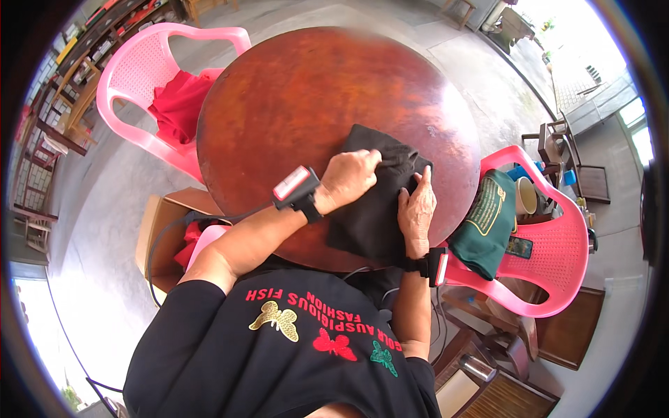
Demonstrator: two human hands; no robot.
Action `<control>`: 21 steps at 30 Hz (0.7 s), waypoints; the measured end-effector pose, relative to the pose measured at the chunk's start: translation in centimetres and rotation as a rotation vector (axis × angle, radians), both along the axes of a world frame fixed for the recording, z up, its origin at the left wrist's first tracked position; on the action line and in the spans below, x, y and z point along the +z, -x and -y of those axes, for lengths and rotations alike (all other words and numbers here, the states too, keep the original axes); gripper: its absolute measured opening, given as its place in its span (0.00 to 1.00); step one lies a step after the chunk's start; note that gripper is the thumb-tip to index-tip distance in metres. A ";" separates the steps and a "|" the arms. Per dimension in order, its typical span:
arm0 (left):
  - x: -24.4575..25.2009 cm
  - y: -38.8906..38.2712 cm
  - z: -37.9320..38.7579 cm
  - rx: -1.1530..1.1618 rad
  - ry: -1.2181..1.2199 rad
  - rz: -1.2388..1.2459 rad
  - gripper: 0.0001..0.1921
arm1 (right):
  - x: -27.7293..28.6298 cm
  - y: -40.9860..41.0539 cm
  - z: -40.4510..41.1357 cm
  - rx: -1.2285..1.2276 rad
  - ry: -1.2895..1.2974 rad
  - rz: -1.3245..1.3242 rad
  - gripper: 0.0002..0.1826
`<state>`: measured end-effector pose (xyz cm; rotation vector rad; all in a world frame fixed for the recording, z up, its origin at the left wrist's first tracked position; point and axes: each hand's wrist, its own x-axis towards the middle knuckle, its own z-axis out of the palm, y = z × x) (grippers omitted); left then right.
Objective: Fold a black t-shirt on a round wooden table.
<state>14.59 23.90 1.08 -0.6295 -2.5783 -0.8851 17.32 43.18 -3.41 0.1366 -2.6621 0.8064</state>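
Note:
A dark folded cloth garment (366, 214) lies on the round wooden table (292, 104), near its lower right part. At the cloth's upper part, bunched into folds, my left hand (353, 175) has its fingers curled against the fabric; whether they pinch it is not clear. On the cloth's right side rests my right hand (418, 206), its fingers extended over the edge and the thumb a little apart. Both wrists wear black straps with small box-shaped devices, and cables run from them.
A pink plastic chair (117, 99) with red cloth (183, 102) stands at upper left. Another pink chair (569, 245) at right holds a green printed cloth (483, 224) and a phone (519, 247). An open cardboard box (151, 235) with cloth sits at lower left.

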 end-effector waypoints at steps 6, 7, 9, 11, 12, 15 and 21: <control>-2.5 0.9 5.2 0.046 -0.833 0.327 0.11 | 0.0 0.1 0.0 0.013 -0.052 0.005 0.37; -2.3 0.6 6.2 0.093 -0.810 0.399 0.11 | -0.1 0.1 -0.1 0.000 -0.081 0.009 0.36; -2.0 -0.6 7.4 0.078 -1.043 0.513 0.12 | -0.3 0.1 -0.3 0.001 -0.089 0.007 0.35; -3.1 -1.3 8.9 0.094 -1.113 0.478 0.13 | -0.4 0.2 -0.3 0.007 -0.098 0.002 0.34; -3.4 -1.8 9.9 0.138 -1.089 0.509 0.14 | -0.3 0.2 -0.3 0.005 -0.126 0.006 0.33; -4.5 -2.7 12.8 0.247 -1.116 0.608 0.19 | -0.3 0.2 -0.3 0.001 -0.166 0.018 0.31; -4.9 -3.2 14.1 0.491 -0.634 0.118 0.25 | 0.0 0.1 -0.2 0.030 -0.211 -0.004 0.25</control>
